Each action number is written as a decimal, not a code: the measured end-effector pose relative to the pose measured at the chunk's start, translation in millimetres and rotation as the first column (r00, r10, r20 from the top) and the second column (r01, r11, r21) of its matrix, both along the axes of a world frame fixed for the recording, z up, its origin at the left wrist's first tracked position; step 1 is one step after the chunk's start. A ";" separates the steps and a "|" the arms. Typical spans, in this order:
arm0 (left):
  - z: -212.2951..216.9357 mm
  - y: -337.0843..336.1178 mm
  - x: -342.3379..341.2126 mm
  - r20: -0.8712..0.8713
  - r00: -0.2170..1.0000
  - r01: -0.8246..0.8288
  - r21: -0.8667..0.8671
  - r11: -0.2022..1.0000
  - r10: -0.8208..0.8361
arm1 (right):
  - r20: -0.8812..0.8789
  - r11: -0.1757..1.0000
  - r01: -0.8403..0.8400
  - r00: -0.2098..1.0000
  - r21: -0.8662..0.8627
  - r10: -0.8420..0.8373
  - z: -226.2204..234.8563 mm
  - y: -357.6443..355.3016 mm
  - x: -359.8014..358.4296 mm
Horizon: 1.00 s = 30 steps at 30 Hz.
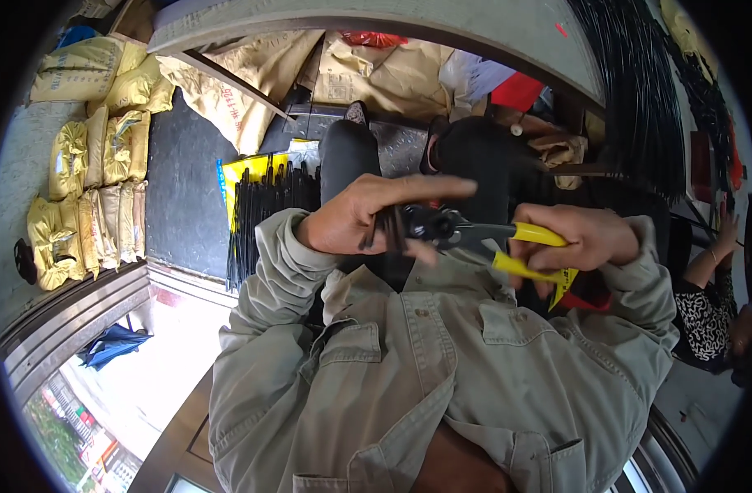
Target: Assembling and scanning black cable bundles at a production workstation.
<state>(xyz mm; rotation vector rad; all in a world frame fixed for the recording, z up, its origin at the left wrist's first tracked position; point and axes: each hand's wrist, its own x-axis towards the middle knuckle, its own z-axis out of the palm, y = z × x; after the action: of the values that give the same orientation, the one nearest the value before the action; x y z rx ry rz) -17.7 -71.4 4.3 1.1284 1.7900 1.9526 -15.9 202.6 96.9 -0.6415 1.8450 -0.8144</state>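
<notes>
Left of the yellow-handled pliers [475, 234], the left hand [351, 218] pinches short black strips [380, 228] between thumb and curled fingers, forefinger extended. The right hand [585, 238] grips the handles, nearly closed. That forefinger lies close above the head — a slip could nip it.

Pliers [475, 234] centre frame: glossy yellow plastic grips, dark matt metal head. Black strips [384, 228] beside them: matt plastic, approx. Jacket [442, 361] lower frame: matt olive cloth, creased. Sacks [88, 164] upper left: woven yellow plastic, slight sheen.
</notes>
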 end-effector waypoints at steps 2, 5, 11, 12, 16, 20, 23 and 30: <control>-1.8 0.7 -1.0 -0.030 0.993 0.113 0.054 0.992 -0.111 | -0.101 0.996 0.050 0.993 -0.070 -0.057 -3.2 -3.3 7.4; -6.7 -0.7 1.4 -0.128 0.992 0.021 -0.016 1.000 -0.023 | -0.254 0.977 0.099 0.956 -0.191 -0.147 -12.3 -11.7 17.6; -0.6 -1.2 -0.9 -0.022 0.996 -0.085 -0.043 0.995 0.085 | -0.871 0.996 0.055 0.484 -0.063 -0.082 -29.4 -9.2 31.7; 2.9 -0.4 -2.9 -0.017 1.000 -0.004 -0.033 0.999 0.004 | -0.441 0.992 0.082 0.890 -0.099 -0.118 -31.3 -0.9 22.5; -1.3 -1.1 -1.7 -0.036 0.998 0.057 -0.006 0.998 -0.057 | 0.445 0.975 0.180 0.890 -0.132 -0.103 -18.2 3.6 8.7; -1.5 -0.7 -1.6 -0.044 0.997 -0.064 -0.058 0.996 0.062 | -0.441 0.980 0.102 0.882 -0.169 -0.168 -18.9 -10.6 24.1; 3.2 0.9 -6.1 -0.034 0.997 -0.066 -0.072 0.995 0.063 | -0.916 0.997 0.048 0.394 -0.053 -0.068 -32.5 -6.4 29.1; -5.2 1.2 -2.9 0.001 1.000 0.018 0.004 1.000 -0.018 | 0.413 0.897 0.373 0.874 -0.238 -0.254 -14.7 6.1 4.1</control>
<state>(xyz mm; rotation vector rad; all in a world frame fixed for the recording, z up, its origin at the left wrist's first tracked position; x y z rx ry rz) -20.6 -70.2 -0.9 1.1413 1.7699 1.9473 -11.8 208.7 82.1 -0.3390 1.4975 -1.3697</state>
